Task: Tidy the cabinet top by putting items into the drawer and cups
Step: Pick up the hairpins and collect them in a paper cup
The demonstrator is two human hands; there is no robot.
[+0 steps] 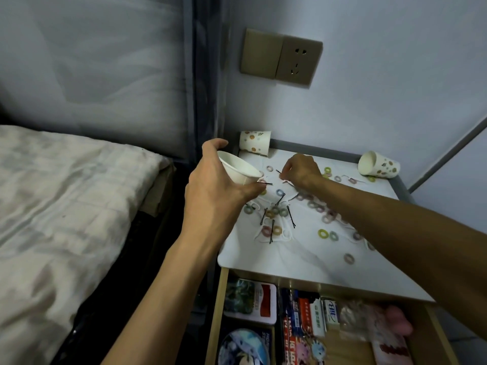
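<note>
A left hand (216,185) wraps its fingers around a tilted white paper cup (238,167) above the cabinet top (263,259). The right hand (300,168) pinches a black bobby pin (278,171) lying among scattered hair ties (279,192).

Left hand (216,185) grips a white paper cup (238,167), tilted, over the cabinet top (290,259). Right hand (300,168) is down among the scattered hair rings (279,192), fingertips pinching a black hairpin (278,171). The drawer (219,306) below stands open.
</note>
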